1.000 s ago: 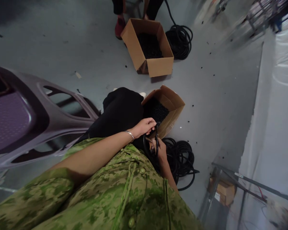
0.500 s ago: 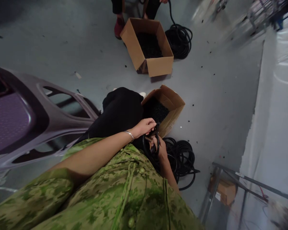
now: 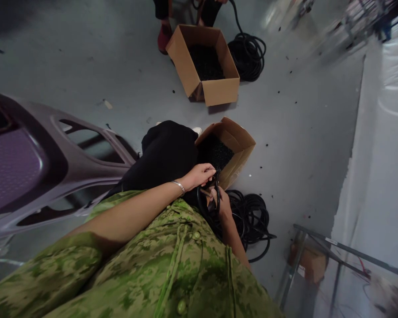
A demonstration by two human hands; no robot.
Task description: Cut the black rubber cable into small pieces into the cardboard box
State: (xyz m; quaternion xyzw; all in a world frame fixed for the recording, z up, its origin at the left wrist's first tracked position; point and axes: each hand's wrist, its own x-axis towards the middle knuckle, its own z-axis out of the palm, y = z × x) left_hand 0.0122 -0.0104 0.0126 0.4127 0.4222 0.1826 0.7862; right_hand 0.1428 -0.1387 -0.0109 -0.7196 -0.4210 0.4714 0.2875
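My left hand (image 3: 200, 174) is closed around a black hose (image 3: 201, 204) just above my lap, fingers curled over its end. My right hand (image 3: 223, 204) is closed on a dark tool with long handles, probably scissors (image 3: 216, 187), set against that hose. The hose runs down to a black coil (image 3: 252, 216) on the floor to my right. An open cardboard box (image 3: 240, 139) holding small black pieces stands right beyond my hands, next to my black-trousered knee (image 3: 167, 148).
A second cardboard box (image 3: 215, 90) with black pieces and another hose coil (image 3: 248, 53) lie farther off, by another person's legs and red shoe (image 3: 165, 35). A purple plastic chair (image 3: 26, 163) is at my left. A metal frame (image 3: 321, 247) and white sheeting (image 3: 381, 154) stand at the right.
Almost nothing moves. My right hand and the tool shift slightly at the hose end; the other person's hose at the top swings a little.
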